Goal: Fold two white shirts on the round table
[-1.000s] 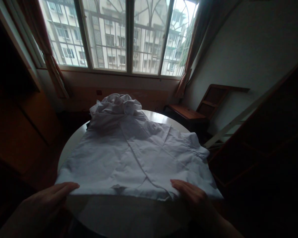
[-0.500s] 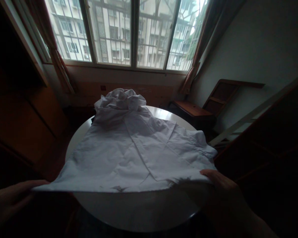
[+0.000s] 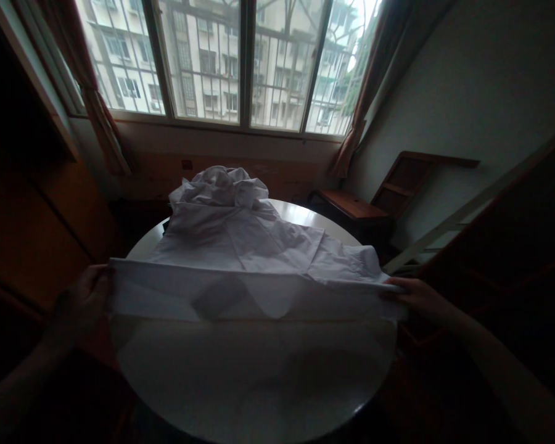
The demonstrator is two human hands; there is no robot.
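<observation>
A white cloth garment [image 3: 203, 243], showing seams and creases, lies over a round white table [image 3: 254, 370]. Its far part is bunched into a crumpled heap. My left hand [image 3: 86, 293] grips the left end of the near edge, fingers partly lost in shadow. At the opposite end, my right hand [image 3: 409, 293] pinches the same edge. Between the hands the edge is stretched nearly straight and lifted, with a folded-over strip hanging toward me. A darker square patch shows through that strip.
Beyond the table is a barred window [image 3: 245, 68] with tied curtains [image 3: 99, 123]. A wooden chair [image 3: 358, 206] stands at the back right, near a pale ladder-like frame [image 3: 444, 231]. Orange-brown cabinets [image 3: 41, 228] line the left side.
Both hands have moved away from me and up, carrying the garment's near edge, which now folds back over the cloth. More of the table's near side shows.
</observation>
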